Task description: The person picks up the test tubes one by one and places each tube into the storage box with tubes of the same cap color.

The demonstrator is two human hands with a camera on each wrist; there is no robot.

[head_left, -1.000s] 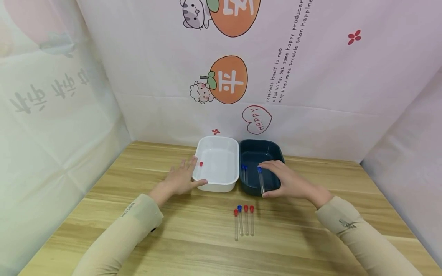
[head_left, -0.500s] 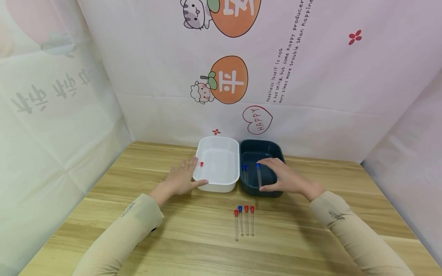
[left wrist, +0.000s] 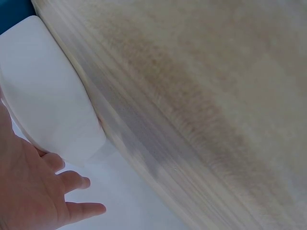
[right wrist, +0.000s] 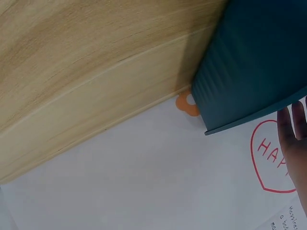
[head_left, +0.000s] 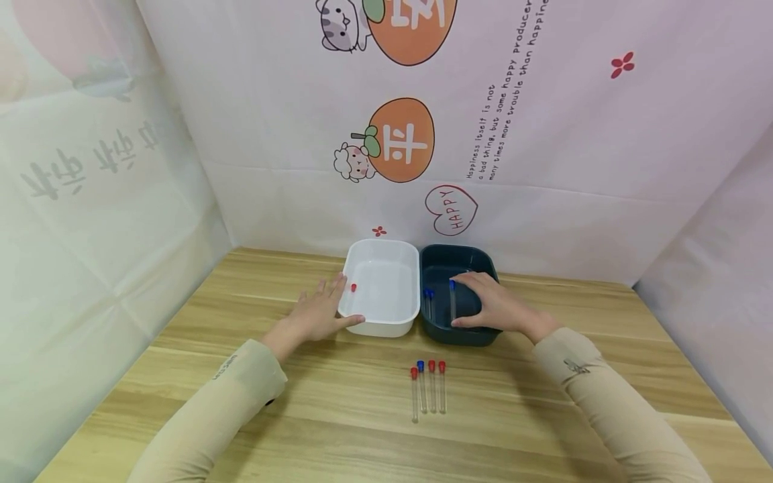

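In the head view my right hand (head_left: 498, 305) pinches a clear test tube with a blue cap (head_left: 453, 302) between thumb and fingertips, over the inside of the dark blue bin (head_left: 459, 339). Other blue-capped test tubes (head_left: 431, 305) lie against that bin's left side. My left hand (head_left: 315, 314), fingers spread, touches the left edge of the white bin (head_left: 382, 329). Inside the white bin lies a test tube with a red cap (head_left: 353, 288). The right wrist view shows only some fingers (right wrist: 285, 129) at the bin's rim; the held tube is hidden there.
Several capped test tubes (head_left: 432, 389), red and blue, lie side by side on the wooden table (head_left: 338, 416) in front of the bins. The two bins stand side by side against a printed white cloth (head_left: 543, 221), which also hangs at both sides.
My right hand has moved slightly away from me and to the left, carrying the blue-capped test tube farther into the dark bin. The left hand has stayed in place.
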